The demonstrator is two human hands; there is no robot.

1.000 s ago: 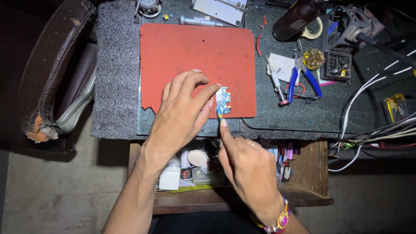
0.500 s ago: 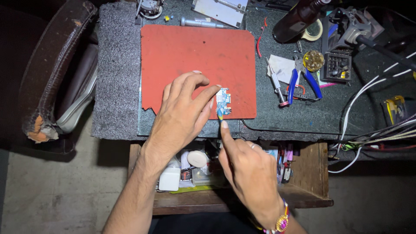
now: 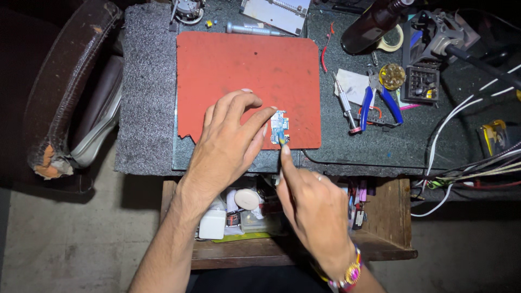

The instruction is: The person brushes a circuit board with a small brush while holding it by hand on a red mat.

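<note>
- Small circuit board: lies flat near the lower right corner of the red work mat, close to the mat's front edge.
- Your left hand rests palm-down on the mat, just left of the board. Fingers loosely spread, not pinching anything; the index fingertip reaches the board's left edge and appears to touch it, steadying it.
- Your right hand comes in from below. Index finger extended, its tip at the board's lower edge, where a small yellow bit shows; the other fingers are curled in. Cannot tell whether that hand carries a fine tool or only presses with the fingertip.
- The board thus sits between the two index fingertips: left one at its side, right one at its bottom.
- A beaded bracelet sits on your right wrist.
- Surface: the mat lies on a dark speckled bench top. To the right of the mat, blue-handled pliers and a screwdriver lie well apart from the board; white cables trail off the right side.
- Below the bench edge, an open wooden drawer holds small parts and a white adapter, under your forearms.
- Room: dim; a worn brown chair stands left of the bench on a grey floor.
</note>
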